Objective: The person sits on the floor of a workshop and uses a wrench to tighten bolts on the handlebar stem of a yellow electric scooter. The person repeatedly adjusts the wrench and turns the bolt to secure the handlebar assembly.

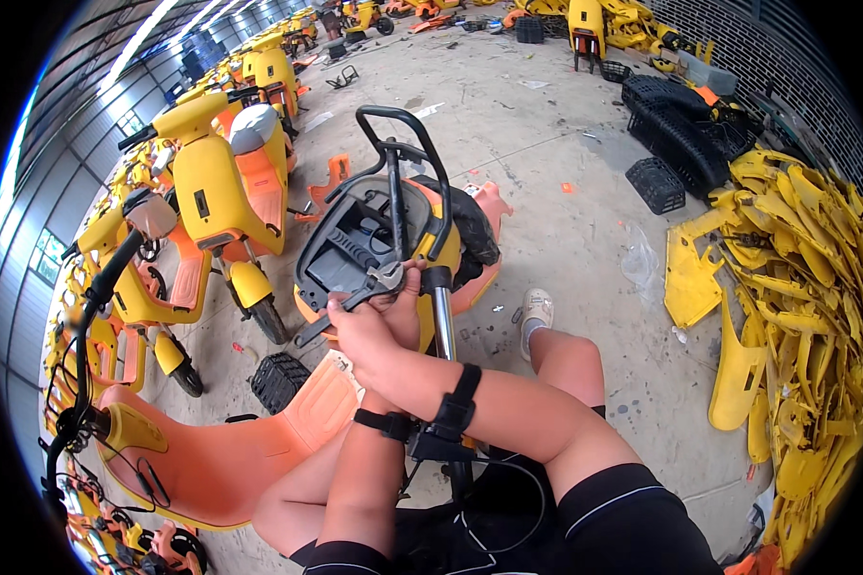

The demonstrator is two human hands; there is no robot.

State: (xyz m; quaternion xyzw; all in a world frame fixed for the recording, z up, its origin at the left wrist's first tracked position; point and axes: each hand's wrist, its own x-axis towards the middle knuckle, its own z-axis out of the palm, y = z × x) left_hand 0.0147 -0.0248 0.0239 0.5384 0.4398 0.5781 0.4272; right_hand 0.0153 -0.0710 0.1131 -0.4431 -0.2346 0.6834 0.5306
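My forearms cross in front of me, the right one over the left. My right hand (pixel 362 337) is closed around the handle of a grey wrench (pixel 360 292). Behind it, my left hand (pixel 408 309) is curled at the tool's head, its fingers partly hidden. Close by stand a black bar (pixel 394 206) and a chrome tube (pixel 442 321) with a black collar (pixel 436 278). Just beyond my hands is the open grey compartment (pixel 321 264) of an orange and yellow scooter, with a black looped rack (pixel 436 158) above. Its orange footboard (pixel 321 402) lies nearer me.
Yellow scooters (pixel 206 187) stand in rows on the left. A handlebar (pixel 96 287) rises at the near left. On the right are a heap of yellow panels (pixel 796 287) and black baskets (pixel 657 185). A black basket (pixel 280 381) sits on the floor beside the footboard.
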